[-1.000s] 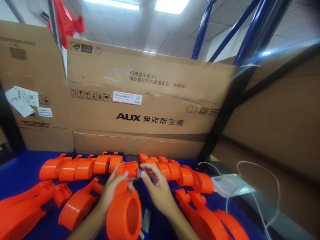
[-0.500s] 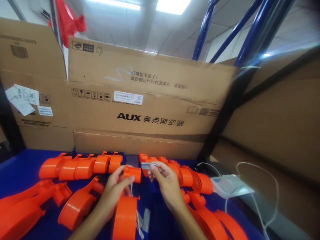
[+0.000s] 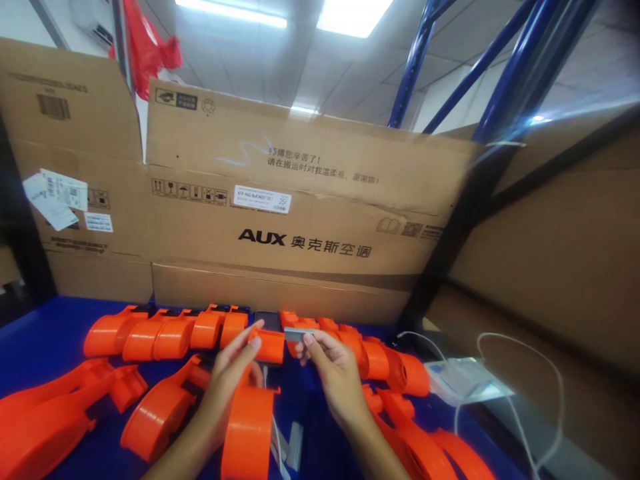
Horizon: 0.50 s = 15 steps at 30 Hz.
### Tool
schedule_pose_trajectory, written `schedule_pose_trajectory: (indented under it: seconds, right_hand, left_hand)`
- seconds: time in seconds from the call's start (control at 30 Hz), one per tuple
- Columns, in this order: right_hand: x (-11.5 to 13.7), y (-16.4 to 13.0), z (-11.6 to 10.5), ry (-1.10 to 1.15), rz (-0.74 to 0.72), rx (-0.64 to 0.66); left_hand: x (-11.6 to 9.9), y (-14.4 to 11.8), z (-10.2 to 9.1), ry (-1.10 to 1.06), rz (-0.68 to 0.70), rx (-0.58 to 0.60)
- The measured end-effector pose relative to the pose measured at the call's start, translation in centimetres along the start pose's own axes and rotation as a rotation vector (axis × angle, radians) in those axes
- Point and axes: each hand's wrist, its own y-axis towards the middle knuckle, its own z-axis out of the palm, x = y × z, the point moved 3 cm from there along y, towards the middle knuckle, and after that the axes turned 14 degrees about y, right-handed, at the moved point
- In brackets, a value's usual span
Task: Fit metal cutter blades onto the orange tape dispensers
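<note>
My left hand (image 3: 227, 377) grips an orange plastic tape dispenser (image 3: 253, 420) by its neck, its round drum toward me and its front end (image 3: 269, 347) pointing away. My right hand (image 3: 333, 373) pinches a small grey metal strip (image 3: 296, 335) between thumb and fingers, right beside the dispenser's front end. Both hands hover over the blue table (image 3: 45, 333).
Rows of orange dispensers lie at the back left (image 3: 165, 337), back right (image 3: 380, 360), left (image 3: 45, 417) and lower right (image 3: 425, 447). A dark phone (image 3: 267, 321) stands against the AUX cardboard box (image 3: 300, 220). A white packet with a cable (image 3: 463, 380) lies at the right.
The dispenser has turned so its drum opening no longer faces me. My right hand has lifted the grey strip up to the dispenser's front end.
</note>
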Motion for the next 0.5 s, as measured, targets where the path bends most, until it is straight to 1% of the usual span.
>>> schedule_pose_trajectory:
  seconds: [0.1,0.5]
  right_hand:
    - [0.02,0.05,-0.16,0.003,-0.009,-0.004]
    - [0.18,-0.10,0.11,-0.009,0.013,0.035]
  left_hand:
    - [-0.23,-0.33,0.18,0.005,0.008,0.001]
    - [-0.09,-0.04,-0.04,0.056,0.057,-0.019]
